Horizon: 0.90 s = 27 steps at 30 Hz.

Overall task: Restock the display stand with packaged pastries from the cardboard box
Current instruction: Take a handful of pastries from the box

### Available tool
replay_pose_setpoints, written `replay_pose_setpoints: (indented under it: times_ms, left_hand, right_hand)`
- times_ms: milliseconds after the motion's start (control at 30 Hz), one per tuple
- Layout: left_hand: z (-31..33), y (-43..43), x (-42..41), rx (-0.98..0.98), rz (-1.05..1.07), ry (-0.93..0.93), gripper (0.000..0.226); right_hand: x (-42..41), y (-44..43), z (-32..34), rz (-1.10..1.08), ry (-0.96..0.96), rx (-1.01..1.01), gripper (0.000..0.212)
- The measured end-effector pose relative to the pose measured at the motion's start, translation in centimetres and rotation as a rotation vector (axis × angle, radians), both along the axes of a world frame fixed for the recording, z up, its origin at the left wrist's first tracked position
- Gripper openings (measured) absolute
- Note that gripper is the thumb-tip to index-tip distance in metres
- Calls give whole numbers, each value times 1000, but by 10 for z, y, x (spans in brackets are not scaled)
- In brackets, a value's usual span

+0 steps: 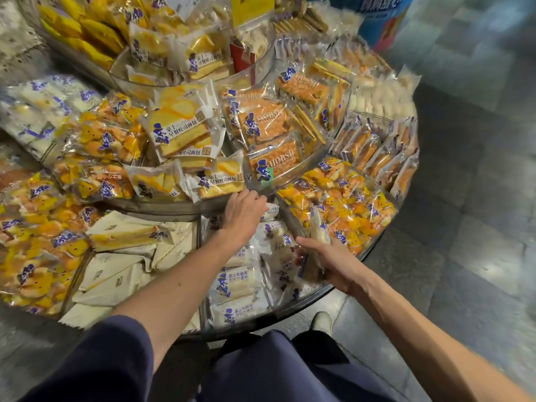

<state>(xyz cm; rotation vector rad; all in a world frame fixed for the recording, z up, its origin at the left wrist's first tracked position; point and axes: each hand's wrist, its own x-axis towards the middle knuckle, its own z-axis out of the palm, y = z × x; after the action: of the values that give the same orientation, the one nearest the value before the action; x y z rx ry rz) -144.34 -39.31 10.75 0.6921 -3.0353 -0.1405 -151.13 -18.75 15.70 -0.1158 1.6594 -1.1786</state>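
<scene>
A round tiered display stand (342, 288) is packed with wrapped pastries. Its near compartment holds white packets with blue print (237, 285). My left hand (242, 214) reaches to the back of that compartment, palm down, fingers curled over a white packet (271, 210) against the inner rim. My right hand (327, 264) holds a clear packet of pale pastry (317, 227) upright at the compartment's right edge, thumb on its left. No cardboard box is in view.
Cream triangular packets (121, 256) lie left of the white ones. Orange-yellow bun bags (342, 204) fill the right section. Toast packs (185, 132) and brown Horsh packs (269, 123) sit on the upper tier. A blue drum (383, 21) stands behind. My shoe (322, 322) is on the tiled floor.
</scene>
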Motion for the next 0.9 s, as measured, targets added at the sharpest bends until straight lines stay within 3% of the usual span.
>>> replay_pose_setpoints:
  times_ms: [67, 100, 200, 233, 467, 533, 567, 600, 667, 733, 767, 833, 900]
  left_hand:
    - [-11, -1, 2, -229, -82, 4, 24]
    - [-13, -3, 2, -278, -100, 18, 29]
    - [-8, -9, -1, -352, -194, 6, 33]
    - [-8, -10, -2, -387, -223, -11, 30]
    - [1, -4, -6, -386, -236, -298, 22]
    - [12, 0, -5, -324, -211, -279, 19]
    - [17, 3, -3, -217, -155, -206, 18]
    - [23, 6, 1, -65, -73, -84, 22]
    - [46, 13, 6, 516, 181, 157, 42]
    - [68, 18, 8, 1069, 375, 156, 57]
    - [75, 18, 11, 1216, 385, 103, 58]
    - [82, 21, 21, 1293, 301, 0, 43]
    - [81, 22, 31, 1271, 252, -26, 31]
  right_hand:
    - [-4, 3, -4, 26, 14, 26, 85]
    - [-6, 3, -6, 34, 14, 30, 85]
    - [-8, -3, -5, 10, -7, 29, 47]
    - [-8, -5, -3, 9, -5, 33, 43]
    - [-4, -19, -2, 55, 127, 63, 82]
    - [-1, -21, 3, 78, 157, 28, 60]
    - [2, -22, 6, 91, 193, 26, 56]
    - [2, -24, 3, 134, 288, 62, 67]
    - [5, -27, 3, 242, 464, 131, 89]
    - [8, -28, 6, 352, 614, 157, 79]
    - [9, -28, 6, 403, 657, 181, 72]
    - [11, -29, 5, 480, 716, 192, 64]
    - [12, -29, 5, 553, 756, 192, 70]
